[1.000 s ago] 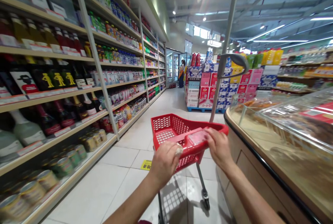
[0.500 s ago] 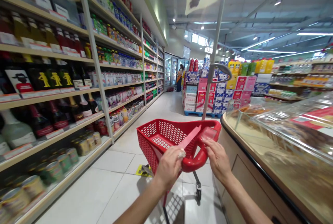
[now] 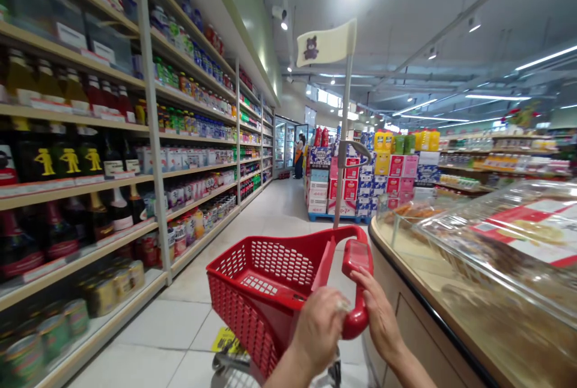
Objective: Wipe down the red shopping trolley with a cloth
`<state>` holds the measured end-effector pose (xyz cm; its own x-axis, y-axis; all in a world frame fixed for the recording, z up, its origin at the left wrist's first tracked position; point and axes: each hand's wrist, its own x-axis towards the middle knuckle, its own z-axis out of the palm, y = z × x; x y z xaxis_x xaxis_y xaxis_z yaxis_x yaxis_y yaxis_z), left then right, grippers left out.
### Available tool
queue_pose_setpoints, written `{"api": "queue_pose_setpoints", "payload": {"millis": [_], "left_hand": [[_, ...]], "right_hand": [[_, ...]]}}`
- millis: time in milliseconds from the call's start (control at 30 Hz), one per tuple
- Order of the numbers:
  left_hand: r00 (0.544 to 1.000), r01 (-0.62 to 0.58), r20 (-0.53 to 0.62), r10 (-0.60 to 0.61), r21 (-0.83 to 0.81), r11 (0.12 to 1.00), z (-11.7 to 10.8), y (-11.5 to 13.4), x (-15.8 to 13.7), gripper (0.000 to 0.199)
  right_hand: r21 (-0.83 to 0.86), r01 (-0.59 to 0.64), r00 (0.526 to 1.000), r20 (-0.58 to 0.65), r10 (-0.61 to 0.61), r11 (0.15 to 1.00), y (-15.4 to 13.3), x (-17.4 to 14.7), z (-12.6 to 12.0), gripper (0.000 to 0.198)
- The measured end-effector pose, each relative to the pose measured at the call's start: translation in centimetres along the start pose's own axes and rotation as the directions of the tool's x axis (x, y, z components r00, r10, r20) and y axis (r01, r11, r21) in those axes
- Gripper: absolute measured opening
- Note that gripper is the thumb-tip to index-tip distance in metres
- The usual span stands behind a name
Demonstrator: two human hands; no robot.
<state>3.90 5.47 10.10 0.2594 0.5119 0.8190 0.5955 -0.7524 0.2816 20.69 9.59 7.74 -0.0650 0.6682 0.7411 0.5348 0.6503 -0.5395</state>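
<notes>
A red plastic shopping cart (image 3: 265, 292) with a perforated basket stands in front of me, angled to the left. My left hand (image 3: 318, 325) is closed at the near end of its red handle (image 3: 357, 316). A small crumpled white scrap (image 3: 343, 305), perhaps tissue, shows between the thumb and fingers. On the handle's right side rests my right hand (image 3: 381, 319), fingers stretched out against it rather than wrapped round. A grey pole (image 3: 345, 124) with a hook and a pale bear flag (image 3: 327, 44) rises beyond the handle.
Shelves of bottles and cans (image 3: 153, 178) line the left side. A glass-topped food counter (image 3: 433, 280) runs close along the right. Stacked drink cartons (image 3: 342, 190) stand ahead on a blue pallet. Further down the aisle is a person (image 3: 299, 157) near glass-door fridges.
The cart has swung, its basket shifting left and its handle turning more lengthwise along the counter. Both hands moved with the handle. My view tilted up and turned slightly right.
</notes>
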Motion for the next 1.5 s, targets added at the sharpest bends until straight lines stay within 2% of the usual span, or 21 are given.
{"api": "queue_pose_setpoints", "payload": {"millis": [67, 133, 267, 333, 400, 500, 567, 667, 733, 767, 800, 933, 1000, 1067, 1100, 1133, 1200, 1267, 1367, 1433, 1500], "left_hand": [[0.992, -0.123, 0.023, 0.123, 0.018, 0.992, 0.6, 0.9, 0.4, 0.023], [0.989, -0.142, 0.037, 0.14, 0.061, 0.988, 0.3, 0.2, -0.1, 0.023], [0.997, 0.071, 0.021, -0.075, 0.143, 0.987, -1.3, -3.4, -2.3, 0.024], [0.989, 0.15, -0.002, -0.151, 0.132, 0.98, -1.1, -3.5, -2.5, 0.025], [0.996, 0.083, 0.013, -0.084, 0.077, 0.994, 0.1, -2.0, -1.6, 0.023], [0.989, -0.146, 0.008, 0.145, 0.04, 0.989, 2.2, 0.3, 0.0, 0.021], [0.982, -0.191, -0.003, 0.191, 0.057, 0.98, 2.4, 0.1, 0.1, 0.022], [0.999, -0.026, -0.023, 0.028, 0.082, 0.996, 1.4, -2.3, -1.3, 0.022], [0.994, 0.101, -0.046, -0.097, 0.093, 0.991, 0.9, -3.4, -1.8, 0.022], [0.992, 0.123, -0.045, -0.119, 0.092, 0.988, 1.1, -3.4, -1.8, 0.023], [0.994, 0.107, -0.029, -0.105, 0.086, 0.99, 1.4, -2.9, -1.5, 0.022], [0.995, -0.096, 0.042, 0.093, 0.059, 0.994, 3.4, -0.4, 0.4, 0.021], [0.992, -0.114, 0.056, 0.111, 0.066, 0.991, 3.1, -1.2, 0.2, 0.024], [0.998, -0.019, 0.067, 0.012, 0.091, 0.996, 2.0, -3.5, -1.1, 0.023], [0.996, 0.081, 0.016, -0.084, 0.13, 0.988, 1.5, -4.7, -1.9, 0.023], [0.992, 0.126, 0.002, -0.127, 0.14, 0.982, 1.1, -5.6, -2.6, 0.026], [0.983, 0.182, -0.012, -0.182, 0.148, 0.972, 1.2, -6.0, -3.0, 0.027], [0.991, 0.131, 0.023, -0.135, 0.127, 0.983, 2.5, -4.5, -2.2, 0.024], [0.995, -0.066, 0.079, 0.058, 0.101, 0.993, 4.6, -2.3, -0.5, 0.026], [0.988, -0.125, 0.104, 0.112, 0.121, 0.985, 4.4, -3.0, -0.7, 0.028], [0.992, -0.079, 0.107, 0.061, 0.169, 0.982, 3.0, -5.2, -2.3, 0.027]], "right_hand": [[0.015, 0.008, 1.0, 0.023, -0.008, 1.0, 0.4, 0.1, -0.7, 0.036], [0.009, 0.022, 0.998, 0.066, -0.022, 1.0, 0.6, 0.3, -1.5, 0.035], [-0.016, -0.042, 0.997, 0.056, 0.043, 0.999, 0.5, 0.6, -2.5, 0.037], [-0.014, -0.095, 0.995, 0.023, 0.095, 0.995, 0.4, 0.5, -2.3, 0.038], [-0.007, -0.117, 0.993, 0.013, 0.117, 0.993, 0.6, 0.4, -2.1, 0.04], [0.002, -0.087, 0.995, 0.044, 0.087, 0.996, 1.4, 0.6, -2.6, 0.04], [-0.041, -0.049, 0.996, 0.07, 0.052, 0.998, 1.9, 0.9, -3.5, 0.039], [-0.181, -0.002, 0.999, 0.051, 0.012, 0.984, 2.0, 1.3, -4.4, 0.035], [-0.245, 0.022, 1.0, 0.021, -0.018, 0.969, 1.5, 1.3, -4.1, 0.033], [-0.269, 0.039, 0.999, 0.014, -0.037, 0.962, 1.1, 1.2, -3.6, 0.032], [-0.293, 0.058, 0.998, 0.014, -0.057, 0.954, 0.6, 1.0, -3.1, 0.031], [-0.359, 0.097, 0.995, 0.044, -0.087, 0.928, -0.8, 0.5, -1.8, 0.03], [-0.345, 0.082, 0.996, 0.058, -0.065, 0.935, -0.9, 0.5, -2.2, 0.033], [-0.321, 0.059, 0.997, 0.056, -0.043, 0.945, -0.6, 0.8, -2.8, 0.034], [-0.308, 0.047, 0.998, 0.046, -0.035, 0.95, -0.3, 0.9, -3.1, 0.035], [-0.296, 0.037, 0.999, 0.034, -0.028, 0.955, 0.0, 1.1, -3.4, 0.037], [-0.273, 0.017, 1.0, 0.015, -0.013, 0.962, 0.6, 1.4, -3.7, 0.04], [-0.253, -0.006, 1.0, 0.012, 0.009, 0.968, 1.1, 1.6, -3.9, 0.042], [-0.217, -0.017, 0.999, 0.032, 0.025, 0.976, 1.7, 1.7, -4.4, 0.04], [-0.199, -0.028, 0.999, 0.031, 0.034, 0.98, 1.9, 1.6, -4.8, 0.039], [-0.195, -0.04, 0.999, 0.016, 0.044, 0.98, 2.1, 1.5, -5.2, 0.039]]}}
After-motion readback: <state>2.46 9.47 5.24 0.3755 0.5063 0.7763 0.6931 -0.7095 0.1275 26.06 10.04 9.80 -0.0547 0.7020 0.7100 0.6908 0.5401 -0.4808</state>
